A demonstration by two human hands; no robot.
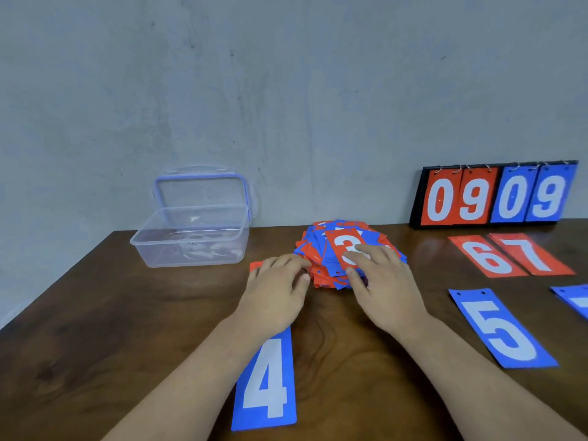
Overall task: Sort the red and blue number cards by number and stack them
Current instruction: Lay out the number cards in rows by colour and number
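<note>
From my remote seat I saw the unsorted pile of cards (321,249) lying loose and fanned near the far middle of the tabletop (95,345), with a red 3 card (342,240) on top. The right hand (381,288) had its fingers laid fairly straight across that 3 and its thumb at the pile's near edge. The left hand (276,288) sat at the pile's left edge with its fingers bent, over a red card corner (254,265) that peeked out. I could not tell whether it gripped anything.

Already laid out were a blue 4 card (267,383) near me, partly under the left forearm, a blue 5 card (502,329) to the right, and a red 6 card (486,256) just beside a red 7 card (531,253) farther off. Another blue card (572,297) was cut by the right edge.

The risks, as I judged them:
- The cards looked thin and slick, so dragging the 3 could carry a second card along and misfile it.
- A push from either hand could spread the heap and hide numbers.
- The left forearm could sweep the 4 out of place.
- The 6 could be mistaken for a 9 if it got turned round.

The clear box (191,240) and the scoreboard (496,195) stood well apart from the pile.
</note>
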